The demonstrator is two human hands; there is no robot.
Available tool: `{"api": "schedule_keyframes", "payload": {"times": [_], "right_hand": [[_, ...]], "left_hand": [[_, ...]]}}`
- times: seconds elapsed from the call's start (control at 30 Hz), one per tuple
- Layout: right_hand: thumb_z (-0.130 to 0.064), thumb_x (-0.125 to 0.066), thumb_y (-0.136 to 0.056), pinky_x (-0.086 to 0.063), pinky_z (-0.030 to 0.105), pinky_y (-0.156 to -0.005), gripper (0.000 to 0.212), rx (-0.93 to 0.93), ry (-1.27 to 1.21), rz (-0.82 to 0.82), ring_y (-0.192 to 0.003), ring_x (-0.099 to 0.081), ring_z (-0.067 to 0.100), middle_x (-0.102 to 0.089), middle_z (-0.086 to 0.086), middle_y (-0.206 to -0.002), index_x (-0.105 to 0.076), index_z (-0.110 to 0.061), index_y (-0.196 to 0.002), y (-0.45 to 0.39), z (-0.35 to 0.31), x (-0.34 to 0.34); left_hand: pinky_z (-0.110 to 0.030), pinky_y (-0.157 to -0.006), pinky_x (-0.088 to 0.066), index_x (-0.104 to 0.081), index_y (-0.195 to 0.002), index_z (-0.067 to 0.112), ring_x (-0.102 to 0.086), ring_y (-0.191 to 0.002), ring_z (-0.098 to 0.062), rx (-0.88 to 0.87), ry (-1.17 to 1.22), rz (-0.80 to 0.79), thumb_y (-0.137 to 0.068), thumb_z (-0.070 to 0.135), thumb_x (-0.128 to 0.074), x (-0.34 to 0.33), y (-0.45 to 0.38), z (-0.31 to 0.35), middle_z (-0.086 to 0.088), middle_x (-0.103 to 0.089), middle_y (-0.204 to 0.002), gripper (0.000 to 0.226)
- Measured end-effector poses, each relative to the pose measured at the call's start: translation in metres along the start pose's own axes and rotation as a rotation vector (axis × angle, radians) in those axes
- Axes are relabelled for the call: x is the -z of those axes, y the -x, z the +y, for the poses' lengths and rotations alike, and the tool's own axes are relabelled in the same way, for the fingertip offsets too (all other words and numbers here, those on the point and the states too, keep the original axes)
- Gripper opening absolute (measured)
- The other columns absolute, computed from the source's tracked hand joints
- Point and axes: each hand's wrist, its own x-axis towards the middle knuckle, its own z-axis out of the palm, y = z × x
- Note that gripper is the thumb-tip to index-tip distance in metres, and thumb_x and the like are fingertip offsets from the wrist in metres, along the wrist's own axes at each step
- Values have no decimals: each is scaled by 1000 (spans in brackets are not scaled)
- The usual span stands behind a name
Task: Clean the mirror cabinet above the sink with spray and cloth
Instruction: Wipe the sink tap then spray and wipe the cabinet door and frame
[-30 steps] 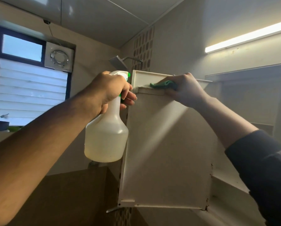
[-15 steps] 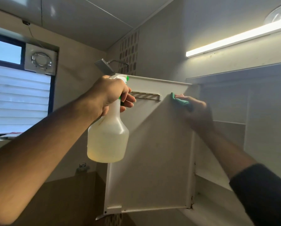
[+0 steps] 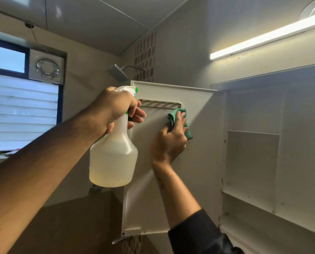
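Note:
The mirror cabinet's door [image 3: 195, 176] stands swung open, its pale inner face toward me. My right hand [image 3: 168, 142] presses a green cloth [image 3: 178, 118] flat against the upper part of that face, just under a small slotted rail [image 3: 160, 104]. My left hand [image 3: 114, 109] grips the neck of a translucent spray bottle [image 3: 113, 158] with yellowish liquid and a white-and-green trigger head, held upright just left of the door's edge. The open cabinet interior [image 3: 252, 162] with its shelves lies to the right.
A lit strip light [image 3: 263, 39] runs along the wall above the cabinet. A shower head [image 3: 117, 72] juts out behind the door's top. A louvred window [image 3: 21, 114] and a round vent fan [image 3: 47, 66] are on the left wall.
My right hand with the cloth has moved from the door's top edge down and left onto its inner face. The view shifted slightly; the spray bottle stays in my left hand.

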Motion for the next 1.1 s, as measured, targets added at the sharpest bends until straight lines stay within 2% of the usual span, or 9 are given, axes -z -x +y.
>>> {"api": "schedule_keyframes", "payload": {"times": [0.13, 0.27, 0.47, 0.6, 0.7, 0.83, 0.9, 1.0, 1.1], "right_hand": [[-7, -54, -89, -25, 31, -117, 56, 28, -20, -61, -143, -32, 17, -41, -4, -151, -49, -23, -143, 20, -7, -15], [-7, -53, -91, -30, 40, -117, 48, 287, -8, -190, -142, -34, 14, -48, -2, -146, -56, -18, -138, 30, 2, -25], [-17, -69, -90, -39, 34, -111, 33, 741, 5, -541, -135, -46, 9, -60, -2, -135, -69, -20, -123, 14, 37, -2], [-14, -65, -88, -40, 34, -110, 32, 888, -6, -780, -130, -51, 9, -64, -2, -130, -71, -17, -119, -12, 43, 21], [-5, -66, -78, -43, 27, -107, 38, 978, 83, -932, -124, -57, 9, -67, -2, -124, -74, -16, -113, -27, 46, 43], [-16, -55, -72, -46, 32, -104, 40, 871, 203, -1095, -118, -61, 10, -70, -1, -119, -77, -20, -105, -50, 52, 75], [-19, -53, -75, -53, 34, -92, 38, 767, 214, -1094, -108, -67, 11, -73, -1, -112, -78, -21, -103, -60, 53, 92], [-16, -52, -82, -55, 34, -66, 32, 494, 149, -928, -77, -70, 13, -75, -2, -91, -77, -18, -101, -72, 55, 121], [-11, -54, -81, -56, 42, -68, 27, 197, 40, -605, -75, -70, 19, -75, 0, -82, -77, -15, -93, -83, 46, 148]], "left_hand": [[-26, -54, -49, -63, -86, 1, -74, -70, -29, 8, 15, -2, -64, -8, -43, 3, -4, -3, -17, -76, -78, 31], [-26, -55, -49, -65, -86, 3, -75, -68, -28, -2, 6, -3, -64, -8, -45, 3, -7, -7, -14, -77, -75, 31], [-24, -51, -51, -67, -88, 6, -73, -68, -26, 5, 17, -20, -69, -8, -47, -3, -10, -13, -13, -76, -79, 31], [-27, -54, -50, -65, -91, 6, -74, -73, -27, 2, 30, -61, -69, -9, -47, -16, -11, -16, -14, -76, -84, 32], [-28, -56, -51, -65, -89, 8, -75, -74, -26, -2, 46, -92, -70, -8, -47, -22, -11, -18, -12, -77, -78, 31], [-25, -50, -49, -64, -86, 7, -75, -69, -23, -17, 79, -169, -72, -8, -45, -34, -8, -23, -10, -77, -73, 28], [-25, -50, -48, -64, -84, 7, -75, -68, -23, -25, 89, -221, -73, -8, -44, -41, -7, -25, -9, -76, -71, 27], [-25, -49, -46, -63, -80, 8, -72, -70, -25, -41, 113, -270, -70, -6, -46, -54, -8, -29, -8, -70, -67, 25], [-24, -46, -45, -63, -80, 9, -70, -67, -24, -64, 158, -315, -69, -4, -48, -72, -8, -30, -8, -65, -66, 23]]}}
